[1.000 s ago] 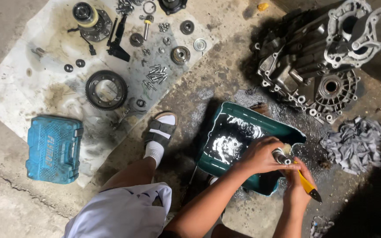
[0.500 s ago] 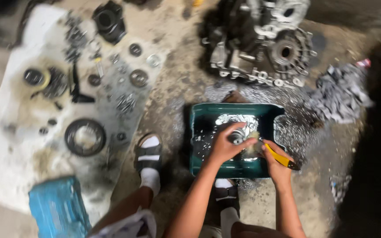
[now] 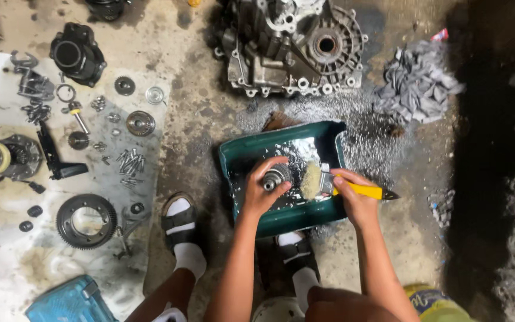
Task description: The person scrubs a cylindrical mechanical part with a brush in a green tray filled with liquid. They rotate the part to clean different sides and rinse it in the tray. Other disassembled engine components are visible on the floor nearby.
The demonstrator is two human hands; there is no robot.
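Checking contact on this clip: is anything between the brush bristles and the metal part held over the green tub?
Nothing visible. The brush, in the right hand, has its bristles right beside the metal part gripped by the left hand, above the tub.

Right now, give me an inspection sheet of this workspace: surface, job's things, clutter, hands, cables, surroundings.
Surface: stained concrete floor, wet and shiny beside the green tub; a soiled white sheet covers the left side.
Job's things: small metal gear part and yellow-handled brush, both over the tub.
Clutter: large ring gear, bolts, small gears and a black housing on or near the sheet; blue tool case; grey rag pile.
Hands: left hand grips the gear part; right hand grips the brush, bristles beside the part.
Cables: nothing seen.
Surroundings: gearbox casing at top; sandalled feet below the tub; dark area to the right.
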